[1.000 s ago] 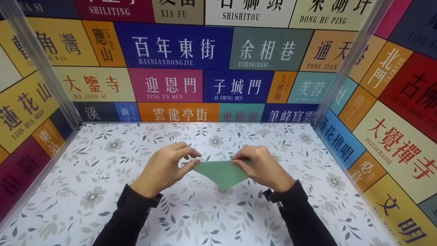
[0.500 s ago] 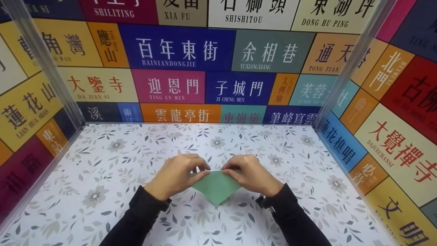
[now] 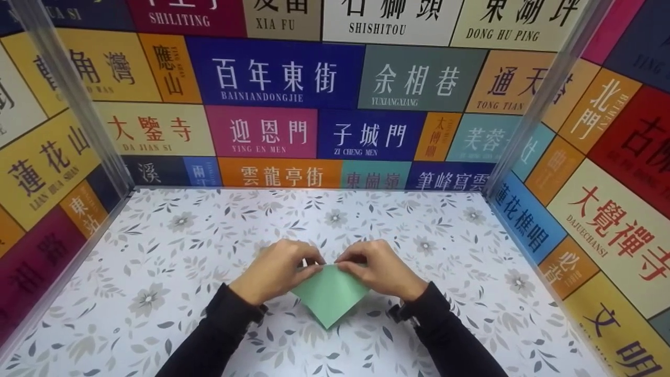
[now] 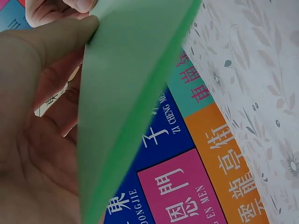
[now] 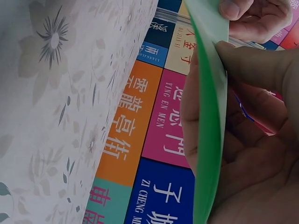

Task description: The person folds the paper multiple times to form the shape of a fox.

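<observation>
Left hand [image 3: 277, 269] and right hand [image 3: 383, 268] near each other at centre of head view. Each pinches top edge of green paper [image 3: 328, 296] between thumb and fingers. Paper in lower middle of frame, one corner pointing down. Floral tabletop [image 3: 209, 230] across lower half; coloured sign panels [image 3: 275, 97] across upper half.

BAINIANDONGJIE stands on a dark-blue rectangular panel [image 3: 277, 52], XIA FU on a brown rectangle [image 3: 282, 15], YING EN MEN on a pink rectangle [image 3: 264, 133], SHISHITOU on a white rectangle [image 3: 390, 18]
</observation>
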Available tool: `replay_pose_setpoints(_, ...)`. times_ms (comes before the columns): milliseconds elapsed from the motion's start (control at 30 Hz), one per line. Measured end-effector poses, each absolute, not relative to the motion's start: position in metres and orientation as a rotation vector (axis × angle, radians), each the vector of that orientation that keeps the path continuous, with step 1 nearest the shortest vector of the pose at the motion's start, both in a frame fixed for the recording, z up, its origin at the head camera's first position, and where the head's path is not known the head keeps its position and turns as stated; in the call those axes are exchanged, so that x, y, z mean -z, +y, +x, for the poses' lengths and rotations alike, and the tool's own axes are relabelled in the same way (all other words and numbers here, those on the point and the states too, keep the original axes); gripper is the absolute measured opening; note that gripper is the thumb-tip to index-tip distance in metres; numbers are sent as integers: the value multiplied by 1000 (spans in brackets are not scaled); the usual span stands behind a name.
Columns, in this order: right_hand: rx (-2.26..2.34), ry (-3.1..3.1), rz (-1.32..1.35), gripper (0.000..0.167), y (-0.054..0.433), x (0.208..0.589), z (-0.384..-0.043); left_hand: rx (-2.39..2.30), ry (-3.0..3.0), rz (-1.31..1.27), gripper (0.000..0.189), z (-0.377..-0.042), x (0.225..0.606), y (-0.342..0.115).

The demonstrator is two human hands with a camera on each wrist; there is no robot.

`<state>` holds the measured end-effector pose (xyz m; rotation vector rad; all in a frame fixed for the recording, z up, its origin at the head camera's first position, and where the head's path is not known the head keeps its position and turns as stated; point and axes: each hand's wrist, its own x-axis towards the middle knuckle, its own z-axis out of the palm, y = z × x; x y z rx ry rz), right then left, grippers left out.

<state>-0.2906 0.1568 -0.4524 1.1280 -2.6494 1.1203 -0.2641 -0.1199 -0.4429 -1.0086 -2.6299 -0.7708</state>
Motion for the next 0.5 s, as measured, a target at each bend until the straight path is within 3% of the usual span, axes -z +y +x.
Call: replay_pose_setpoints(500,-1138,-2723,1095,11,156,471,-299,836,-2748,-943,10,-276,460,-125)
